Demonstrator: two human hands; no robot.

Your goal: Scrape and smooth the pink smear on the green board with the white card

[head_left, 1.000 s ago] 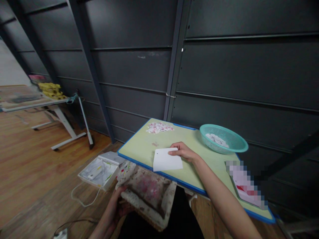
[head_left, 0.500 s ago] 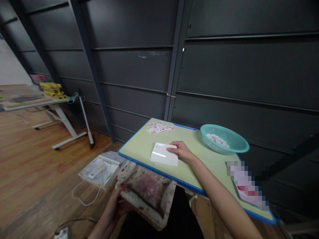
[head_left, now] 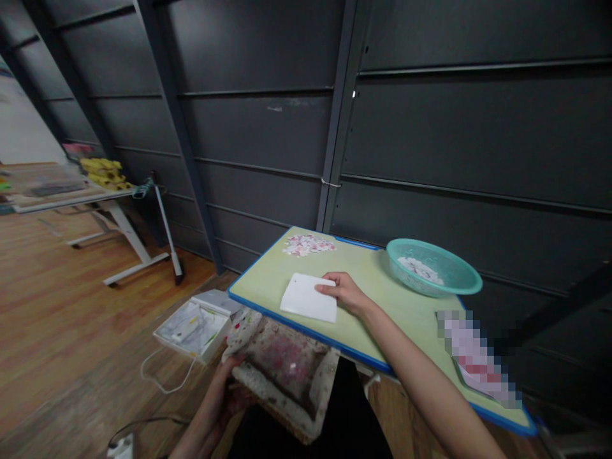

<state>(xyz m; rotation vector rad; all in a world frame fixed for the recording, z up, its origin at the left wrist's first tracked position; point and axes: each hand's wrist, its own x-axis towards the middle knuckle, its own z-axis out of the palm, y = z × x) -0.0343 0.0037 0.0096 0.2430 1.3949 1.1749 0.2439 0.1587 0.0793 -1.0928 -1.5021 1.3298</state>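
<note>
White flat plastic scraper card lies on the pale green, blue-edged worktop near its front edge — right hand pins its right side, fingers pressed on it. Left hand below the edge grips a stained white fabric-lined basket, fingers curled round its rim. Teal plastic bowl sits well to the right — pink-white scrap pile at the far edge.
</note>
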